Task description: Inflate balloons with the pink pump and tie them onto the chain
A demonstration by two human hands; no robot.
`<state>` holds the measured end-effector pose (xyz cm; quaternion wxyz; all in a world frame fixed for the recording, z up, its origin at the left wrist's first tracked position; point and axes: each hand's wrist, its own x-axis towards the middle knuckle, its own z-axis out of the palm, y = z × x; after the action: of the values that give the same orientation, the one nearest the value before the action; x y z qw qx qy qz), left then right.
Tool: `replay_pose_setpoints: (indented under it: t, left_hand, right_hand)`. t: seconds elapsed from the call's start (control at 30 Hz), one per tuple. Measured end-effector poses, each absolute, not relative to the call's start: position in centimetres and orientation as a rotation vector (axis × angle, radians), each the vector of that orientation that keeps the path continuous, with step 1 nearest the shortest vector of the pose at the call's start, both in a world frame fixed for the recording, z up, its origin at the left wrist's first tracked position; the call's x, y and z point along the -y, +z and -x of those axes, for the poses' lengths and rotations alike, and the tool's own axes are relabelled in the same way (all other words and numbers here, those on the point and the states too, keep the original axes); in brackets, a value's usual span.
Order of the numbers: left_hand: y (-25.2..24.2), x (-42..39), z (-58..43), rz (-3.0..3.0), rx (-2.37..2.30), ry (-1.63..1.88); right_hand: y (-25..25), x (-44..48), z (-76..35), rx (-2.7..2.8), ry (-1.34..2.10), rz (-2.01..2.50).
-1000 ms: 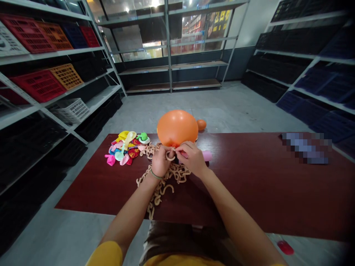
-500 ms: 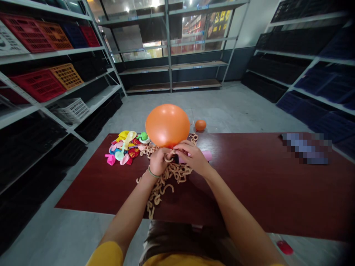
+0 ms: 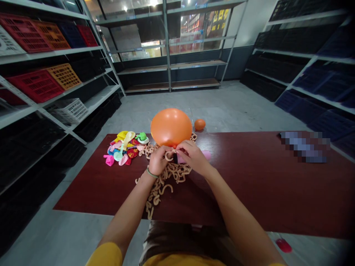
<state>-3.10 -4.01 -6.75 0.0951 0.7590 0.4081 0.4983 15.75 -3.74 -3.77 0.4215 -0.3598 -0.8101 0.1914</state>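
A large inflated orange balloon (image 3: 171,126) stands just beyond my fingers, its neck end toward me. My left hand (image 3: 159,159) is closed at the balloon's neck, and a curved tan rubbery band (image 3: 168,156) hangs by its fingertips. My right hand (image 3: 192,157) pinches the band's end close to the neck; the exact grip is partly hidden by the fingers. Many similar tan bands (image 3: 177,173) lie heaped under and in front of my hands. Behind my right hand lies a pink cylinder (image 3: 205,155) with a dark end, partly covered.
Deflated coloured balloons (image 3: 122,147) are piled at the left of the dark red table (image 3: 249,184). A small orange balloon (image 3: 199,124) is beyond the far edge. A blurred-out flat object (image 3: 303,147) lies at the right. Shelves with crates (image 3: 36,85) line the sides.
The large balloon has tipped slightly right and lower. My right fingers have shifted a little at its neck, while my left hand stays nearly in place.
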Motion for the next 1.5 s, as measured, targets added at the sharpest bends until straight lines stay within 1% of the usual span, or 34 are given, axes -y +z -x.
replay_pose_setpoints:
  t: [0.17, 0.3, 0.47, 0.63, 0.77, 0.9, 1.03, 1.2, 1.37, 1.5]
  left_hand:
    - [-6.9, 4.0, 3.0, -2.172, -1.254, 1.467]
    - [-6.9, 3.7, 3.0, -2.037, -1.368, 1.585]
    - [-6.5, 3.6, 3.0, -2.014, -1.408, 1.55]
    - [-6.2, 3.7, 2.9, -2.111, -1.333, 1.482]
    - [-6.1, 3.8, 2.9, -2.282, -1.138, 1.41]
    - [-6.0, 3.8, 3.1, -2.545, -0.971, 1.203]
    - [-5.8, 3.8, 3.2, -2.736, -1.021, 1.025]
    - [-5.6, 3.8, 2.9, -2.899, -1.034, 0.938]
    - [-6.1, 3.7, 3.0, -2.798, -1.018, 0.983]
    - [-6.7, 3.6, 2.9, -2.474, -1.021, 1.275]
  right_hand:
    - [-4.2, 3.9, -15.3, 2.029, 0.32, 0.963]
    - [-4.8, 3.5, -15.4, 1.979, 0.11, 1.114]
    - [-4.9, 3.2, -15.6, 1.957, 0.049, 1.157]
    - [-4.8, 3.3, -15.5, 1.906, 0.136, 1.117]
    - [-4.6, 3.4, -15.5, 1.895, 0.258, 1.053]
    - [-4.1, 3.3, -16.0, 1.907, 0.43, 1.032]
    - [-3.5, 3.1, -16.7, 1.924, 0.553, 1.013]
    - [-3.3, 3.1, -17.0, 1.954, 0.601, 1.001]
    - [-3.3, 3.1, -17.0, 1.959, 0.605, 1.017]
    - [-3.3, 3.1, -16.9, 1.961, 0.559, 1.033]
